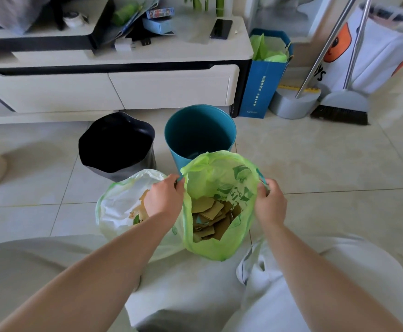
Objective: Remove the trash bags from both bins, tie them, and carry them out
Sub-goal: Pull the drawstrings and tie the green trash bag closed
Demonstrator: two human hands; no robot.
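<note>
A green trash bag (216,245) stands open on the floor in front of me, with brown cardboard scraps inside. My left hand (163,196) pinches its left drawstring at the rim and my right hand (271,203) grips the right drawstring. To its left lies a white trash bag (116,207), open, also with scraps, partly behind my left forearm. Beyond the bags stand a black bin (117,144) and a teal bin (200,133), both without bags.
A white TV cabinet (114,89) runs along the back. A blue paper bag (259,87) with green bags stands at its right end, beside a dustpan (291,104) and broom (339,111). My knees and a white slipper (255,267) are near the bags.
</note>
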